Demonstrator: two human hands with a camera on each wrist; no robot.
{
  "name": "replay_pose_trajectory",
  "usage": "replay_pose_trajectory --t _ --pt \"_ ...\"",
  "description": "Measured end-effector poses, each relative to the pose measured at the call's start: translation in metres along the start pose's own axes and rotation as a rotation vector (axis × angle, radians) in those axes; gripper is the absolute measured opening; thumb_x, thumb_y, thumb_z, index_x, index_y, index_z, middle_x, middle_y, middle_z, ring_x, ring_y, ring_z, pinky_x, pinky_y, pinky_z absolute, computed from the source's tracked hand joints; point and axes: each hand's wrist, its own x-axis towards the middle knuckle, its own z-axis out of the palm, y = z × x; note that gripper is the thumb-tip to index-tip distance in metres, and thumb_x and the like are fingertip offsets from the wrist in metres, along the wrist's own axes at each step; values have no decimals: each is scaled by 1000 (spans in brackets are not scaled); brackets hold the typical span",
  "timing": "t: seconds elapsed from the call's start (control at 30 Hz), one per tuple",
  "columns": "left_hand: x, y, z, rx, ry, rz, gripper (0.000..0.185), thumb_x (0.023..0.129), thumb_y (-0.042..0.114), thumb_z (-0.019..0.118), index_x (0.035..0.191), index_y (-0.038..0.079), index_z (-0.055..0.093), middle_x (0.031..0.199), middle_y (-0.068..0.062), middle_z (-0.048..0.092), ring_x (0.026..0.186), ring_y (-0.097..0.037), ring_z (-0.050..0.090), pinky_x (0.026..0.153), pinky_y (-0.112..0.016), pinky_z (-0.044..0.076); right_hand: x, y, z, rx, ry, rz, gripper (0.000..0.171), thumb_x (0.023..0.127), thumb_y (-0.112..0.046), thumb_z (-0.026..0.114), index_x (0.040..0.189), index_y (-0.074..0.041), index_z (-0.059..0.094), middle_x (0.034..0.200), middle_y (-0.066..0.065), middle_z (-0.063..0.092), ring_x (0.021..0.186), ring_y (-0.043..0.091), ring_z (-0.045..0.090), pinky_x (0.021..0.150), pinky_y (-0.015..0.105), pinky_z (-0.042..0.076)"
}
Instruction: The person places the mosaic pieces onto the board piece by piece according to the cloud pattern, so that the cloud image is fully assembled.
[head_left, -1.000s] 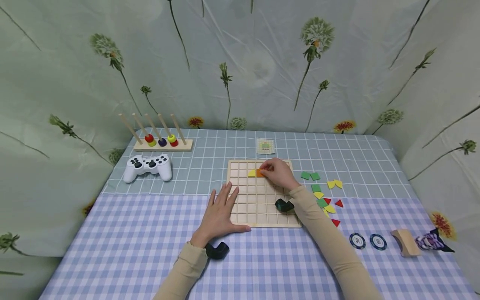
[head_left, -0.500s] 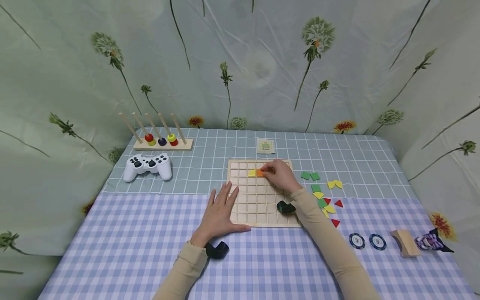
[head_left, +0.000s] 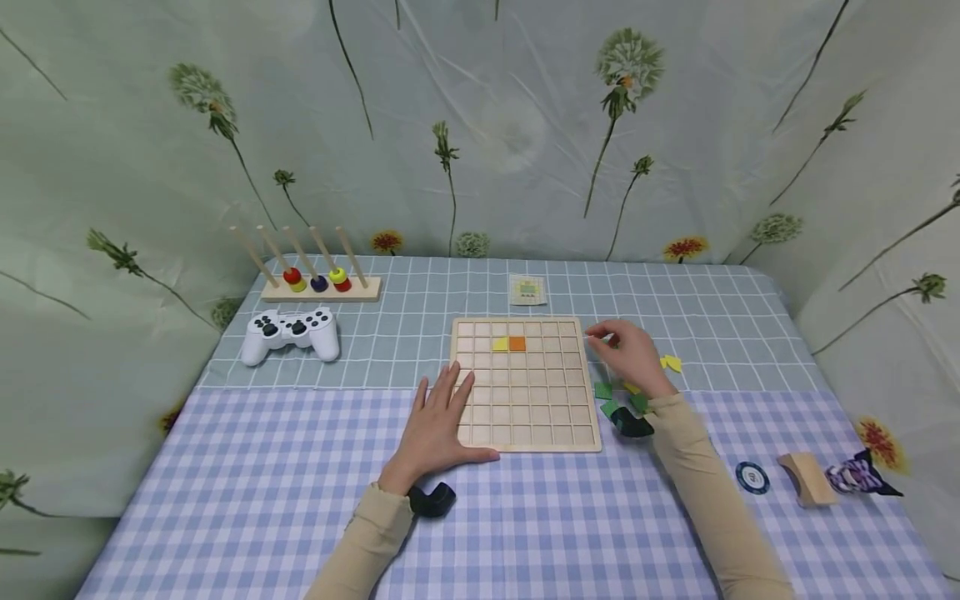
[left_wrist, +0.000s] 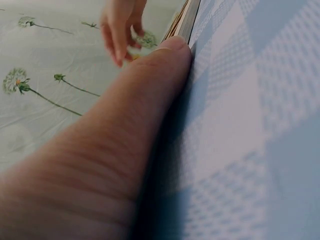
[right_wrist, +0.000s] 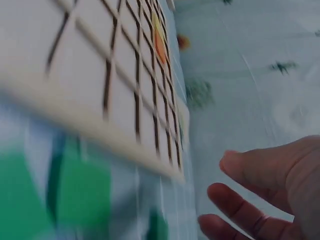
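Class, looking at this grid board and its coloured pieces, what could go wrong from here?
The right hand is close to loose green pieces; its wrist might nudge them.
The left hand lies at the edge of the grid board; a push there could perhaps jolt the yellow piece and orange piece.

On the worktop [head_left: 247, 475], checked in front, gridded behind: board [head_left: 525, 408] in the middle, card [head_left: 528, 290] beyond; at left, rack [head_left: 365, 291] and gamepad [head_left: 291, 331]; at right, tiles [head_left: 603, 390], chip [head_left: 752, 478], arch [head_left: 807, 479], possibly a doll [head_left: 855, 476].
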Motion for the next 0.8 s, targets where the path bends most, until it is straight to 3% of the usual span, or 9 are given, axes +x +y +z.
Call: replay_pose_trajectory --t 0.2,0.33,0.57,0.8 --pt "0 0 0 0 -1 -3 122 63 85 56 152 11 19 157 -13 9 143 -26 4 113 -47 -1 -19 24 -34 -133 58 127 16 91 -16 65 95 -1 70 88 15 66 69 27 57 54 36 43" --pt "0 0 -1 0 17 8 121 63 85 55 152 9 22 156 -15 12 143 -28 7 113 -50 2 -31 34 -47 -203 48 251 23 88 -21 67 89 1 65 80 16 64 65 29 56 52 36 42" --pt "0 -1 -1 5 29 15 120 64 84 56 152 9 23 156 -16 14 143 -29 9 112 -50 2 -36 47 -52 -262 -25 413 39 83 -34 71 87 3 60 76 16 61 62 27 52 51 33 39" --pt "0 -1 0 3 30 20 120 64 85 55 152 10 23 156 -15 13 143 -28 8 113 -49 1 -34 46 -48 -313 8 439 40 82 -35 73 83 3 61 72 14 60 60 27 52 48 34 40"
